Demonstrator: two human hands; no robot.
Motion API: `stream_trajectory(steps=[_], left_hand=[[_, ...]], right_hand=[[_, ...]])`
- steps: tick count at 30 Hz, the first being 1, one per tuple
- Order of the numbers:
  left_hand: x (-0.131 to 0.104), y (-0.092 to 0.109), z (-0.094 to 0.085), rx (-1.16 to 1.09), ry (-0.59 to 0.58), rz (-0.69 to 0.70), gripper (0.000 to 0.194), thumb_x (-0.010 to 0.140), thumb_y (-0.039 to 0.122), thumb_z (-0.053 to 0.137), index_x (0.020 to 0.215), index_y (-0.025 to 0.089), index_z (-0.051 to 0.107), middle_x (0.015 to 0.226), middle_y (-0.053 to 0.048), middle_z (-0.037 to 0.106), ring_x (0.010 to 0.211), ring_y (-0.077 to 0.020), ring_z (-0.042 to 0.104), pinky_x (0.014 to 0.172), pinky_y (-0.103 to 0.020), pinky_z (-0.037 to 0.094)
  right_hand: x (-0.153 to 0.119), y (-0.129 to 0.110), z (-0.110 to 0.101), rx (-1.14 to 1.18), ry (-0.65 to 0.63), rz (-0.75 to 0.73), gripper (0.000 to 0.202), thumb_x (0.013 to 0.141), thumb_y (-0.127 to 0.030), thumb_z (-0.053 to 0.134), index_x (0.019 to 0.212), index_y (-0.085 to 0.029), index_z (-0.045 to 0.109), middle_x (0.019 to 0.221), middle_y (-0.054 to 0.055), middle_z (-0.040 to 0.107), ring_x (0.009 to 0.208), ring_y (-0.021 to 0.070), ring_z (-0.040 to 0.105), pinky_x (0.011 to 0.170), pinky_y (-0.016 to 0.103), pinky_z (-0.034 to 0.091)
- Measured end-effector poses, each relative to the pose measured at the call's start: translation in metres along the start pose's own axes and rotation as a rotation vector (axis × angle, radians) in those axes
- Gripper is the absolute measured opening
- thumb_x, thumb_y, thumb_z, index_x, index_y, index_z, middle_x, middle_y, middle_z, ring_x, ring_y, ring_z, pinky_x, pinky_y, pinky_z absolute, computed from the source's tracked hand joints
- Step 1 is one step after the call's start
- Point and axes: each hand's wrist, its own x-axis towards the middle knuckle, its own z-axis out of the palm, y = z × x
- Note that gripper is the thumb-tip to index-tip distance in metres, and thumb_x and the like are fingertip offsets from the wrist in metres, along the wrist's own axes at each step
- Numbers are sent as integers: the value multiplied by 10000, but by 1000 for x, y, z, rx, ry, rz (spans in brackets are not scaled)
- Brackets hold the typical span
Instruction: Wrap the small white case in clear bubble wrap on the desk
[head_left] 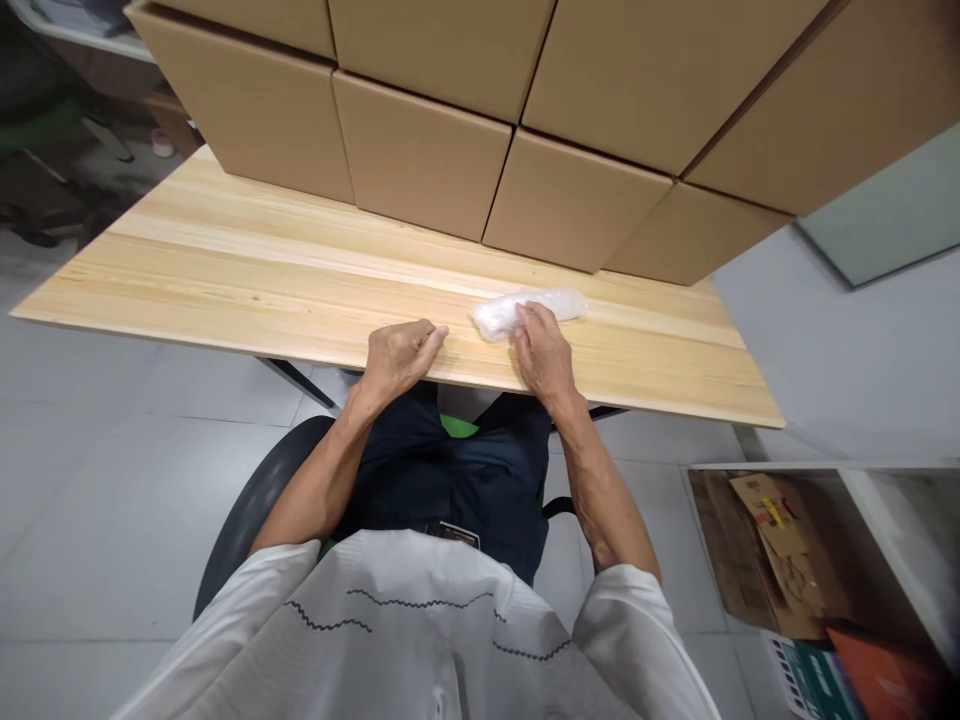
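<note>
A long, narrow bundle in clear, whitish plastic wrap lies on the wooden table, tilted slightly up toward the right. Its contents do not show through the wrap. My right hand is bent over the near side of the bundle, its fingers and thumb gripping the wrap near the middle. To the left, my left hand rests as a fist near the front edge of the table, thumb pointing toward the bundle. Nothing shows in that fist, and it stays apart from the bundle.
Brown cardboard boxes stand stacked in rows along the back of the wooden table. A low shelf with cardboard and coloured boxes is at the lower right. A black chair part sits beside my left arm.
</note>
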Motion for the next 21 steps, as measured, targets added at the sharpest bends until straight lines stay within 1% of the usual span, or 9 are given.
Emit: stream_trajectory(steps=[3,6,8,12,15,17,19,20,21], left_hand=[[0,0,0,-4,9,20,488,1138,464,583,702,264,492,628,-4,521,622,-185,496,686,-371,298],[-1,-1,1,17,5,19,480,1145,452,594,708,263,526,644,-13,563,639,-193,528,692,-371,311],[-1,-1,2,35,-6,14,480,1149,432,603,707,262,533,649,-16,583,646,-195,544,694,-372,323],[-1,-2,3,44,-8,26,491,1157,414,598,700,262,499,647,-15,579,641,-189,524,697,-375,318],[-2,-3,4,18,8,48,493,1157,430,583,707,262,470,631,-4,535,619,-179,487,688,-372,300],[-2,-4,4,-3,18,68,485,1155,430,579,715,262,461,623,5,508,605,-172,471,682,-370,294],[-2,-4,5,-14,30,85,474,1151,421,580,721,262,459,618,11,491,595,-167,463,675,-369,292],[-2,-4,5,-15,36,91,473,1151,417,581,723,262,458,618,13,486,593,-166,463,672,-368,292],[-2,-4,5,-15,43,96,474,1152,416,582,722,261,457,617,14,483,593,-165,465,668,-368,291]], right_hand=[[12,-16,10,2,-30,-9,589,1184,-267,407,1682,-144,696,1742,272,700,1665,390,671,1391,637,582],[27,-31,18,-3,-72,-21,596,1180,-259,411,1703,-152,677,1761,269,687,1658,405,671,1378,649,590],[36,-41,23,-22,-104,-22,604,1176,-241,412,1720,-134,652,1789,274,662,1670,413,659,1377,648,589],[51,-59,32,-86,-172,41,618,1193,-221,369,1749,-51,580,1833,324,594,1709,424,620,1383,629,576],[60,-72,41,-67,-220,93,635,1195,-210,351,1775,-29,536,1853,340,561,1739,431,591,1392,635,557],[64,-79,47,7,-231,75,642,1199,-232,381,1794,-35,519,1893,329,524,1773,418,557,1409,620,542],[65,-82,49,93,-218,15,637,1227,-284,390,1800,-46,532,1925,301,506,1804,378,526,1449,575,508],[63,-81,48,123,-204,-17,630,1243,-311,376,1792,-58,553,1928,281,515,1814,354,514,1472,557,480],[60,-78,44,145,-177,-39,618,1254,-338,358,1767,-86,594,1906,256,557,1803,334,530,1484,549,464]])
